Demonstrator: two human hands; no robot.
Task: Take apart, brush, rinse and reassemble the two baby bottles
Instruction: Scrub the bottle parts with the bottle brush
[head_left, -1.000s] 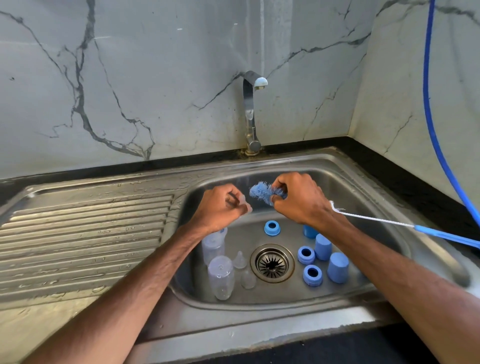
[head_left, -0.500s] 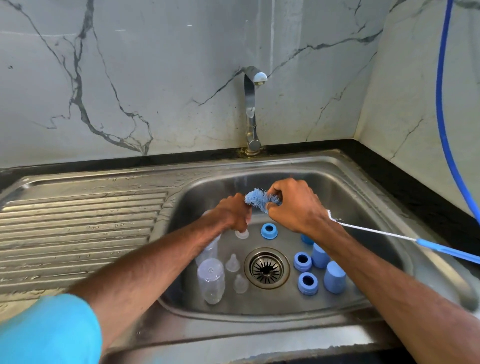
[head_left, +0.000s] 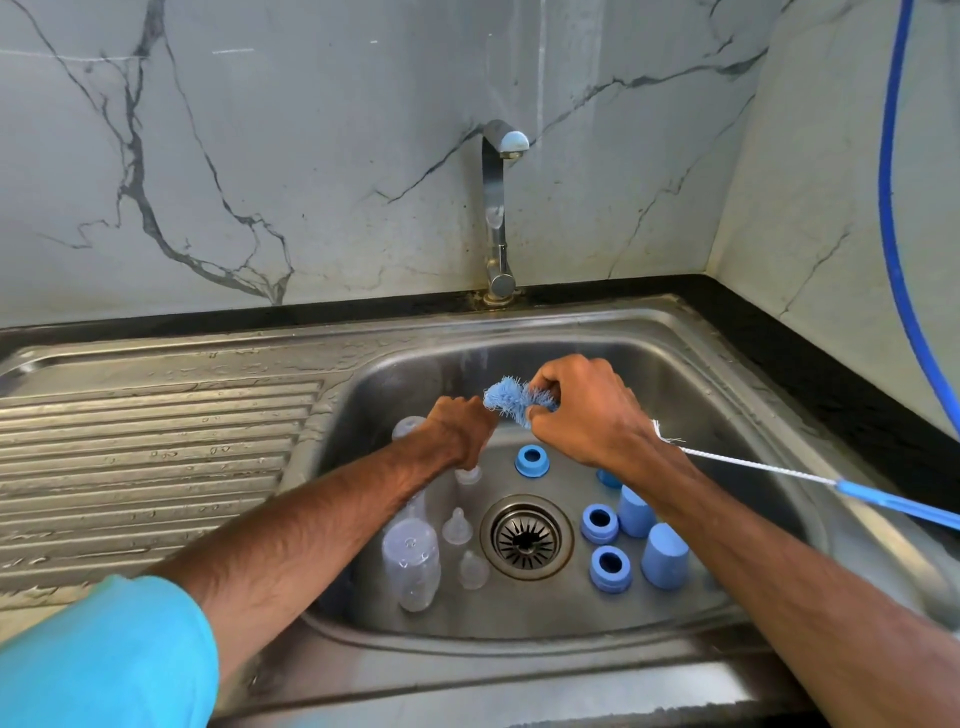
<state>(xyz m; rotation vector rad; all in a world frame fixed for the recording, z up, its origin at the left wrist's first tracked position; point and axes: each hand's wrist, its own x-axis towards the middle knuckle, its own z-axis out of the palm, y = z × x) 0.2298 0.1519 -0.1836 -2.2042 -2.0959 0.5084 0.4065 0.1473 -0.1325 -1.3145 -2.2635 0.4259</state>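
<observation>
"Blue fluff on the brush (head_left: 514, 400) looked soft, and its thin wire looked bendy. Which way did it point?"

"Fluffy end at the back middle of the sink (head_left: 675, 364), handle out over the right edge. The right hand (head_left: 587, 410) was curled tight on the fluff. The left hand (head_left: 460, 431) was right beside it. I couldn't tell if it held anything."

"And the bottle (head_left: 413, 564)?"

"It lay by the sink's left wall, long way front to back. It's probably light, wet and slippy, so grab it round its middle."
</observation>
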